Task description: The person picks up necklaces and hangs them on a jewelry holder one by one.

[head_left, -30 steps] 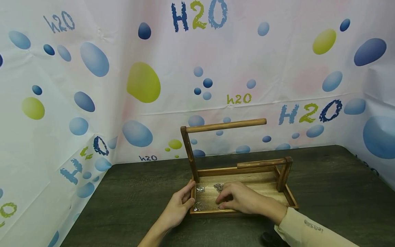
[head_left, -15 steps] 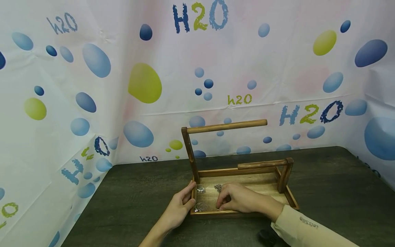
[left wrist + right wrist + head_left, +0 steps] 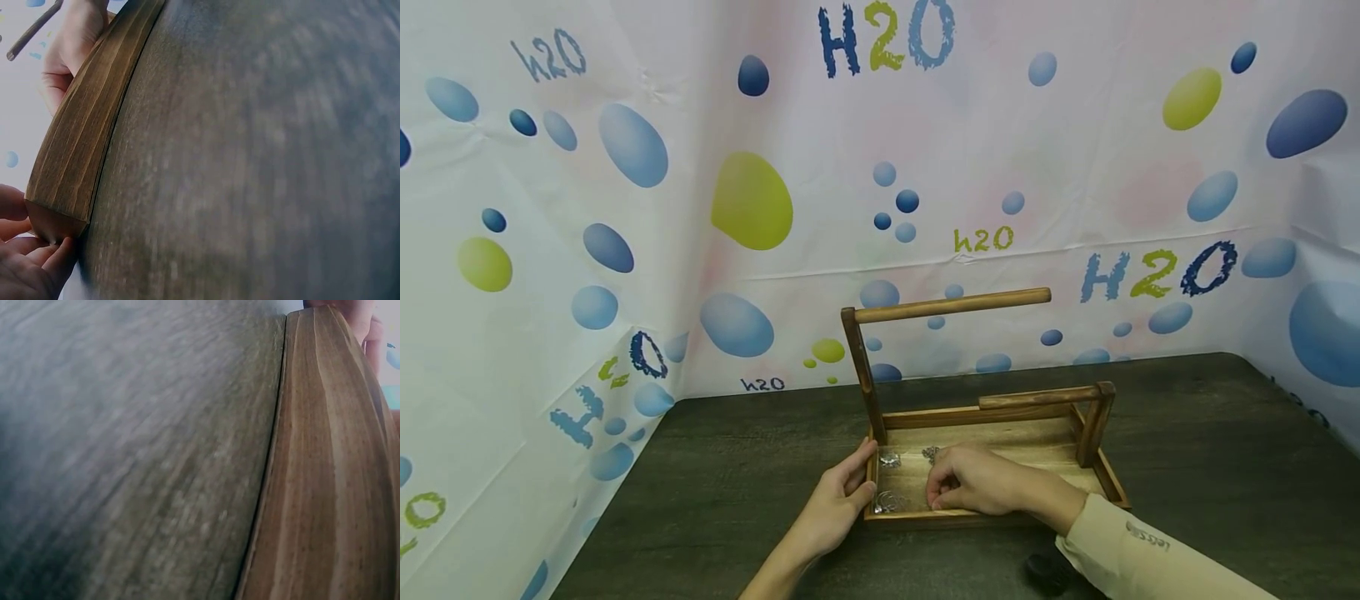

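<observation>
A wooden jewelry stand (image 3: 1000, 433) with a shallow tray base and two bar arms stands on the dark table. At its left end my left hand (image 3: 831, 504) grips the tray edge, fingers against the end and thumb at the front corner. My right hand (image 3: 973, 482) reaches into the tray over the front wall, its fingers curled and the tips together low down. A small metal piece at these tips is hidden now. Thin silvery hoops (image 3: 887, 502) lie in the front left corner, a small silvery pile (image 3: 890, 460) behind them, and a bunched chain (image 3: 931, 454) beyond the right hand.
Above the tray, the tall left post carries a long upper bar (image 3: 955, 305); a shorter lower bar (image 3: 1037, 397) comes from the right post. A black round object (image 3: 1047, 573) lies near the right sleeve. A printed sheet (image 3: 820, 167) hangs behind the table (image 3: 737, 450).
The right thumb and fingers have drawn together at a small metal piece that showed between them a second ago. The left hand and the stand have stayed in place.
</observation>
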{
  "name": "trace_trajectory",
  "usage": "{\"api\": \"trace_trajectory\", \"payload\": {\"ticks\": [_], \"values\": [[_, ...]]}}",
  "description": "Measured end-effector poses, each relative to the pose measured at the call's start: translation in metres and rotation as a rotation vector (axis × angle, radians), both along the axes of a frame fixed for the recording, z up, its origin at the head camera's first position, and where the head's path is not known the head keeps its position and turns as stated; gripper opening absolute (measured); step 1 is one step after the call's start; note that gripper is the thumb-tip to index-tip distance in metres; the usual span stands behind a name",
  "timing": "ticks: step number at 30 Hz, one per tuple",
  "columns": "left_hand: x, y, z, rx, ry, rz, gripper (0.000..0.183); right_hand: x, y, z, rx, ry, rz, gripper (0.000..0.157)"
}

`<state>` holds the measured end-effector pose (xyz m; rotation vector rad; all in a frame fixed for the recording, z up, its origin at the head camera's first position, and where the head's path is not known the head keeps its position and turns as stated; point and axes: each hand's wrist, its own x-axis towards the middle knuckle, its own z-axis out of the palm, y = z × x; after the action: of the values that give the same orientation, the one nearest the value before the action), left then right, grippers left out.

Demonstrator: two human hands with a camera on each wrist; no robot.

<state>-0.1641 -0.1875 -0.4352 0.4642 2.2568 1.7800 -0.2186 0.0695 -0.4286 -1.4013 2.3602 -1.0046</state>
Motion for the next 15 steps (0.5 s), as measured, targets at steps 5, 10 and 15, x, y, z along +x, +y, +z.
{"api": "trace_trajectory", "payload": {"ticks": [5, 10, 15], "values": [[-0.0006, 0.0001, -0.0003, -0.003, -0.002, 0.004, 0.056, -0.0008, 0.0002, 0.0016, 0.014, -0.020, 0.016, 0.013], [-0.0014, 0.0005, 0.0000, -0.005, 0.002, 0.004, 0.056, -0.0012, 0.0005, 0.0035, 0.037, -0.027, 0.025, 0.014], [-0.0003, 0.0008, -0.0007, -0.004, -0.001, 0.012, 0.056, -0.0008, -0.0004, 0.0048, 0.092, -0.037, 0.031, 0.015]]}}
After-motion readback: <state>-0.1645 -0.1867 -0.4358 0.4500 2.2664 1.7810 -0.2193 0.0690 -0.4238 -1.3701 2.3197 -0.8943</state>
